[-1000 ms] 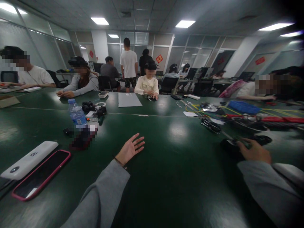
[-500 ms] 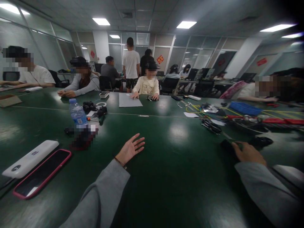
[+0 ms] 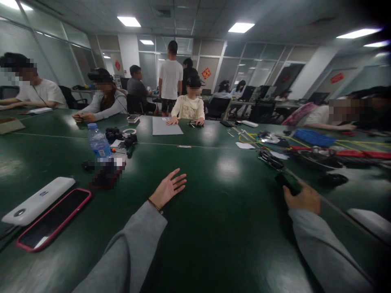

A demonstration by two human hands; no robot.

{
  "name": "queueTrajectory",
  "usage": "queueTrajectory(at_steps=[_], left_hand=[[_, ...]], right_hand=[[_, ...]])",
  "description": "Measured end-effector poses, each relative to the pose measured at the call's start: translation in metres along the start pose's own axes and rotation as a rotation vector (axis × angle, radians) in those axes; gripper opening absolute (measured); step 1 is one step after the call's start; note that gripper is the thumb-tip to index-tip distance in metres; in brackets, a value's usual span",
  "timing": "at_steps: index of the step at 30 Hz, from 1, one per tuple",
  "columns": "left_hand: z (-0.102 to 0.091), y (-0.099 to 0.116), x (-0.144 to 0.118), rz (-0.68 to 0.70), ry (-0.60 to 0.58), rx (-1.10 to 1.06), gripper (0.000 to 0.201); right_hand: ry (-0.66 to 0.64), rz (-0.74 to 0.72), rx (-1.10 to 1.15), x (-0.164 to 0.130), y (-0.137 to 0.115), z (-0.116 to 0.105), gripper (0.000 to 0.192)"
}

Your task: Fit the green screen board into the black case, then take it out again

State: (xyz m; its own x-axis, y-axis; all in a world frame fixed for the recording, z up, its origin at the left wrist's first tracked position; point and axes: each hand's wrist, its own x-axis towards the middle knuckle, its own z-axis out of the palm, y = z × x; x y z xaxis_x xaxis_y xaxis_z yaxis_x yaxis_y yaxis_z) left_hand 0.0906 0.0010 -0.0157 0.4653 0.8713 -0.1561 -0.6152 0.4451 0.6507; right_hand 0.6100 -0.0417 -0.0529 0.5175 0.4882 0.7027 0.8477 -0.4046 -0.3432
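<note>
Head view looks across a broad, glossy dark-green table (image 3: 220,228), smooth enough to mirror the ceiling lights, and both grey-sleeved arms reach over it. Far beyond the hands, other people sit along the opposite edge. Well to the left of the left hand lie a white rounded power bank (image 3: 38,200) and, touching it, a black-screened phone in a pink case (image 3: 53,219), both hard and slick. Further out on that side stands a clear plastic water bottle with a blue label (image 3: 98,143). Beyond the right hand spreads a tangle of black parts and yellow and red cables (image 3: 308,151).

The left hand (image 3: 168,189) rests empty with the palm turned up and the fingers spread wide, a thin dark band at the wrist. The right hand (image 3: 302,198) is curled around a small dark flat object (image 3: 287,181), blurred, lifted just off the table. The grip looks loose on something smooth; it could slip and strike the hard tabletop, or snag the cables just beyond it.
</note>
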Motion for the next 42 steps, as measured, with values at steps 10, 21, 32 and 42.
queueTrajectory(at_steps=[10, 21, 32, 42], left_hand=[[0.014, -0.017, -0.001, 0.168, 0.107, 0.255, 0.056], [0.01, -0.017, 0.006, 0.339, 0.27, 0.124, 0.04], [0.008, -0.018, 0.009, 0.349, 0.18, 0.065, 0.04], [0.008, -0.025, 0.012, 0.097, 0.03, 0.017, 0.024]], right_hand=[[-0.247, -0.536, 0.567, -0.141, -0.265, -0.046, 0.055], [-0.552, -0.469, 0.987, -0.173, -0.314, -0.063, 0.065], [-1.034, -0.111, 1.337, -0.172, -0.313, -0.044, 0.052], [-0.436, -0.183, 0.853, -0.166, -0.31, -0.049, 0.057]])
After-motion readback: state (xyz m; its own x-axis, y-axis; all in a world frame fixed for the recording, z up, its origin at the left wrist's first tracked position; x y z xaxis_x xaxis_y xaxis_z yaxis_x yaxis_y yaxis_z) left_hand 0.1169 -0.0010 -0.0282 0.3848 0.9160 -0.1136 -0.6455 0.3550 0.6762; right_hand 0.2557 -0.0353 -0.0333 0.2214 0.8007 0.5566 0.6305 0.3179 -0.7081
